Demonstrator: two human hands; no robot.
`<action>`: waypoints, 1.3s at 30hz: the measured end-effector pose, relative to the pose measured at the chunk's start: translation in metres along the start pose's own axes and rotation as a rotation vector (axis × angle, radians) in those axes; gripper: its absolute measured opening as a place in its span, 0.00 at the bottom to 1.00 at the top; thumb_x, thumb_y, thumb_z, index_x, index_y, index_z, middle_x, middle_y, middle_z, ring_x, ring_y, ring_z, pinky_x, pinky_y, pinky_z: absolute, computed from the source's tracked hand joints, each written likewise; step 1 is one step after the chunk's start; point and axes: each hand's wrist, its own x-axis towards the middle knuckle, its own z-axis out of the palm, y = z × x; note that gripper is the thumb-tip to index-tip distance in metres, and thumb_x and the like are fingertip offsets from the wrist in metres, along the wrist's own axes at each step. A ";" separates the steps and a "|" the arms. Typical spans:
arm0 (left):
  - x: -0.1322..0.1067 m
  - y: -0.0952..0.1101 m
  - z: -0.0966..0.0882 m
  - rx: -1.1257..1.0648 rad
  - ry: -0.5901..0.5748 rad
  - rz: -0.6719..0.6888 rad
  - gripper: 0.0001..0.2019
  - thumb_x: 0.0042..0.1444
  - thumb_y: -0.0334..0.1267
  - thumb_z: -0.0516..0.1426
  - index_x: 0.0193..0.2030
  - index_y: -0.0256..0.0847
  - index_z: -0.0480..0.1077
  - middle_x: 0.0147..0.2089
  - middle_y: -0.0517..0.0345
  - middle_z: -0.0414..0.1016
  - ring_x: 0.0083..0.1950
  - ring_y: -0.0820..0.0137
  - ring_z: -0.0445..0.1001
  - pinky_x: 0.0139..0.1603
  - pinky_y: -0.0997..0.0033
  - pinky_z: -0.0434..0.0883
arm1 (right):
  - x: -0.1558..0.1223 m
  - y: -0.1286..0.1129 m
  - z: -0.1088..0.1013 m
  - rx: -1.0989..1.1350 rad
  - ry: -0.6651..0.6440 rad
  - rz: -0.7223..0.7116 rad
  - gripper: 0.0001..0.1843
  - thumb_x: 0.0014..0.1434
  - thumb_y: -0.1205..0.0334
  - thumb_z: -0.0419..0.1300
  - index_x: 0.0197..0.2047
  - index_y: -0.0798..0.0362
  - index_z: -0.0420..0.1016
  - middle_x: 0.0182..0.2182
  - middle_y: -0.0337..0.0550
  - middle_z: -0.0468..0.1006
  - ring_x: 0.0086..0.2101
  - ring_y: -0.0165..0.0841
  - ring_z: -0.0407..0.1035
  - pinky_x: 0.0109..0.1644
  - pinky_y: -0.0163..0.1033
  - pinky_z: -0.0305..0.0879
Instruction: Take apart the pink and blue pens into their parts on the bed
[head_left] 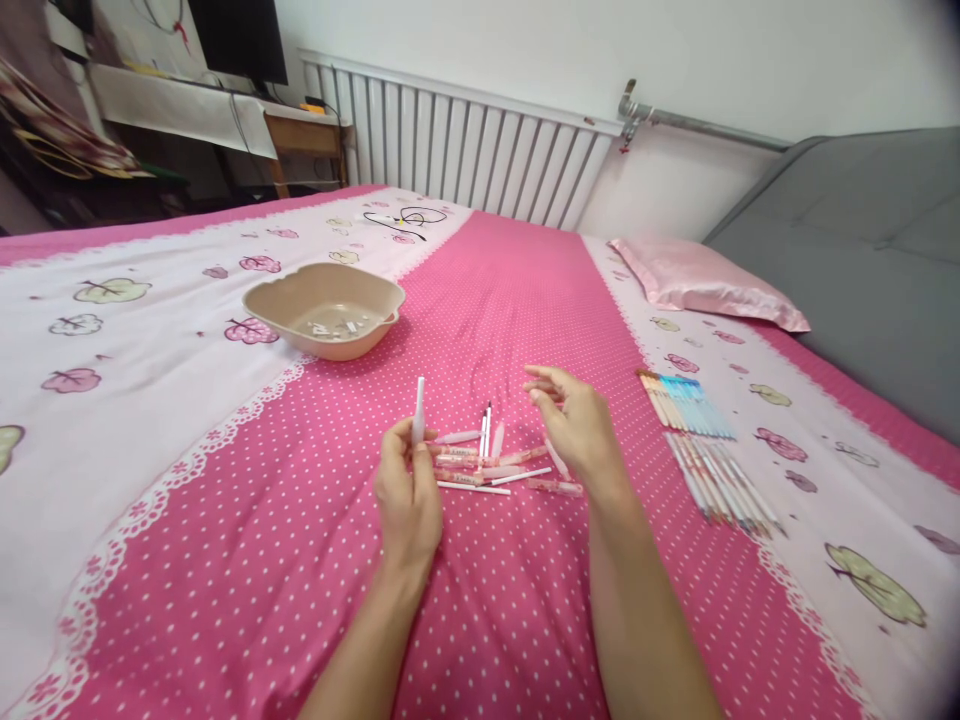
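My left hand (407, 490) is closed around a pale pen piece (418, 420), which stands upright with its narrow white end up. Over the right side of a loose heap of pen parts, my right hand (574, 420) hangs with fingers curved and apart, and I see nothing in it. In the heap lie patterned pink pen barrels (459, 461), pale pink pieces (498, 438) and thin white refills (487, 430) with dark tips. Part of the heap is hidden behind my hands.
A beige basin (326, 285) with small white bits stands on the bed, front left. At right lie a row of blue and orange pens (686, 403) and a row of pale patterned pens (721, 485). A pink pillow (705, 280) and a black cable (409, 218) lie farther back.
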 end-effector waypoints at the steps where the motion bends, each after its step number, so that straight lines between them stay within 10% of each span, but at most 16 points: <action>1: 0.001 0.000 -0.001 -0.003 0.021 -0.009 0.09 0.57 0.34 0.48 0.44 0.40 0.63 0.39 0.56 0.70 0.37 0.70 0.70 0.39 0.71 0.67 | 0.001 0.004 -0.002 -0.074 -0.006 0.026 0.18 0.56 0.67 0.53 0.49 0.51 0.72 0.38 0.44 0.79 0.39 0.34 0.73 0.47 0.43 0.66; 19: 0.001 0.003 -0.002 0.061 0.053 -0.019 0.08 0.56 0.33 0.48 0.42 0.41 0.63 0.38 0.58 0.70 0.38 0.70 0.70 0.39 0.71 0.66 | -0.004 0.018 0.027 -0.381 -0.539 -0.084 0.14 0.48 0.76 0.54 0.32 0.51 0.76 0.35 0.41 0.76 0.37 0.31 0.69 0.39 0.32 0.58; 39: 0.001 0.003 -0.002 0.067 0.052 -0.021 0.08 0.56 0.33 0.48 0.42 0.41 0.63 0.37 0.57 0.70 0.38 0.69 0.70 0.38 0.71 0.66 | -0.002 0.019 0.017 -0.358 -0.387 -0.069 0.07 0.56 0.64 0.55 0.37 0.49 0.73 0.36 0.43 0.77 0.38 0.34 0.69 0.39 0.35 0.59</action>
